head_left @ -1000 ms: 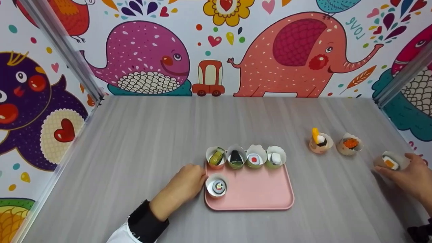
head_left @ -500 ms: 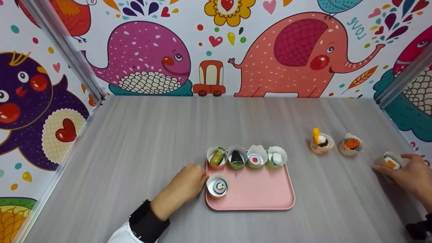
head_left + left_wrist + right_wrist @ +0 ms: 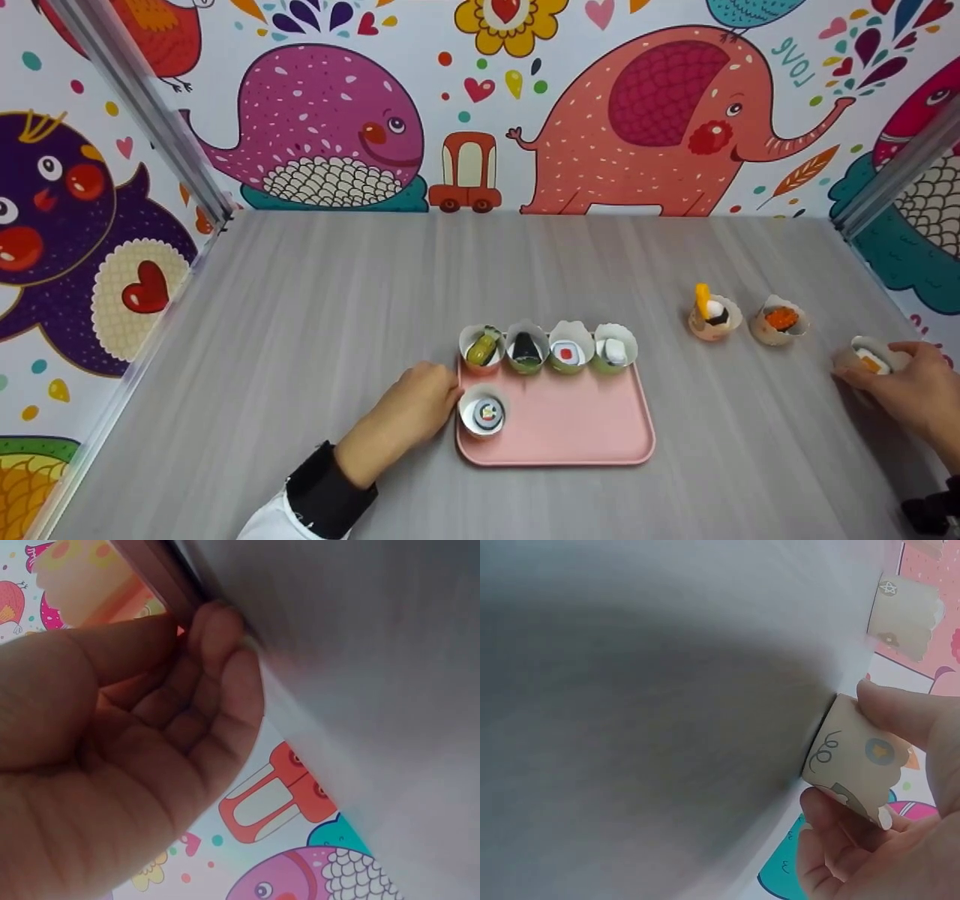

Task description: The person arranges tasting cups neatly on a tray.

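The scalloped cup (image 3: 847,746) stands at the right of the bench (image 3: 337,300), pinched by thumb and fingers of my right hand (image 3: 911,382); squeezing hard could buckle its wall. My left hand (image 3: 420,397) grips the pink tray (image 3: 562,420); a tug might topple the sushi-roll cup (image 3: 468,418).

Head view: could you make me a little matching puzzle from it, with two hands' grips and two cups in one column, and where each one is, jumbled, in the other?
Column one:
1. Left hand's grip
2. Cup with a bumpy orange filling
3. Right hand's grip
4. Cup with a round slice

Column two:
A. On the pink tray, in front of a row of four cups
B. At the tray's left edge
C. Around a cup with a white-and-orange piece
D. On the table, off the tray

Pairs: 1-B, 2-D, 3-C, 4-A
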A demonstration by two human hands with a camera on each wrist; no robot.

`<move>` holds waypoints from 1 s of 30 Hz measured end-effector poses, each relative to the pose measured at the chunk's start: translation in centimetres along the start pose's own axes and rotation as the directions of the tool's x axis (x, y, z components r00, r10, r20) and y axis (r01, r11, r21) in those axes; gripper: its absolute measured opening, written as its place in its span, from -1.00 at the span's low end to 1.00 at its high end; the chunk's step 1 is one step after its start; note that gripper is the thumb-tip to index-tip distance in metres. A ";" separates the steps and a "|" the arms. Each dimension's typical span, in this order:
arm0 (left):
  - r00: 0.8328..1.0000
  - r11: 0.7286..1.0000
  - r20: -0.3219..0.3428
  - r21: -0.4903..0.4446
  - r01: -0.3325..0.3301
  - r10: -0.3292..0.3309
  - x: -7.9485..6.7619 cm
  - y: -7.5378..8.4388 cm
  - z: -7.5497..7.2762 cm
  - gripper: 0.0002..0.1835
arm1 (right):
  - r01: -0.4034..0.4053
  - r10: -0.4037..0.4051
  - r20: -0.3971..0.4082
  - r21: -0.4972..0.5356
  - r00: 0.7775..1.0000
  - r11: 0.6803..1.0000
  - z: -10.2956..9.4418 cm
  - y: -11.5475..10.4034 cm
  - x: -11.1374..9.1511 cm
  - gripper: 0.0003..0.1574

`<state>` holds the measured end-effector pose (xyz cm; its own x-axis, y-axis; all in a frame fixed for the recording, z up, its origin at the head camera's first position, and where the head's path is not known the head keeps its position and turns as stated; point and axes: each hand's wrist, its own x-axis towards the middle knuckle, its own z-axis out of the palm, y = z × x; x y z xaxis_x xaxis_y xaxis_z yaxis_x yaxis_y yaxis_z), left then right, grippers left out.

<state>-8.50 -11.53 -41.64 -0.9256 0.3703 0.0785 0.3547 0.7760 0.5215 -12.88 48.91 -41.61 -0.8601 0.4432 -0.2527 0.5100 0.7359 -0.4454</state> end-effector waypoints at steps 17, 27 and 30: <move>1.000 1.000 0.005 -0.005 0.005 -0.005 0.1 0.2 -0.1 -0.67 | 0.067 -0.064 -0.089 0.031 0.994 0.997 0.1 -0.8 -1.6 0.17; 1.000 1.000 0.001 -0.011 -0.002 0.002 0.0 0.1 -0.1 -0.65 | 0.143 -0.143 -0.062 -0.002 0.988 0.990 -0.1 -2.4 -3.3 0.22; 1.000 1.000 0.001 -0.013 -0.002 0.002 -0.1 0.1 -0.1 -0.65 | 0.179 -0.177 -0.077 0.007 0.981 0.984 0.1 -3.0 -4.0 0.17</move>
<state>-8.40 -11.52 -41.52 -0.9246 0.3729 0.0785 0.3552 0.7687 0.5320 -10.98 44.90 -39.32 -0.9335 0.3436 -0.1027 0.3482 0.7994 -0.4896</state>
